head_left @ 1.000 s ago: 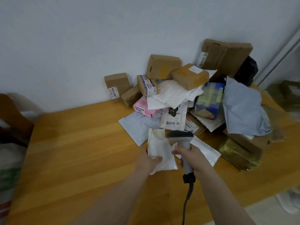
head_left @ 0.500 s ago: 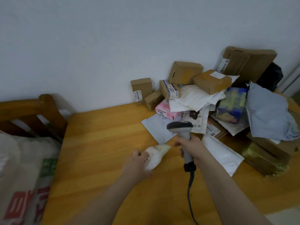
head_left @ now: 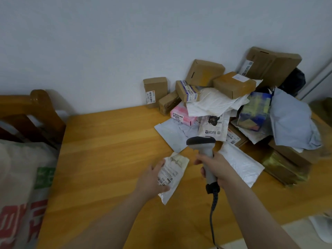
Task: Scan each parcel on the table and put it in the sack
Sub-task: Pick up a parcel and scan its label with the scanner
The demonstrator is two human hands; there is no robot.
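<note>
My left hand (head_left: pixel 152 178) holds a small white parcel bag (head_left: pixel 173 174) above the wooden table (head_left: pixel 107 150), with its printed label and barcode turned up. My right hand (head_left: pixel 215 168) grips the grey handle of a barcode scanner (head_left: pixel 202 143), whose dark head sits just right of the bag; its cable hangs down toward me. A heap of parcels (head_left: pixel 224 103), cardboard boxes and plastic mailers, lies at the table's far right against the wall. The woven sack (head_left: pixel 23 186) with red and green print stands off the table's left edge.
A wooden chair back (head_left: pixel 36 108) rises behind the sack at the left. A white padded mailer (head_left: pixel 242 164) lies just right of my right hand, and a gold-wrapped box (head_left: pixel 282 168) beyond it. A pale wall runs behind the table.
My left hand turned the white bag from crumpled and edge-on to label side up beside the scanner. My view shifted left over the second, bringing the sack and chair into sight.
</note>
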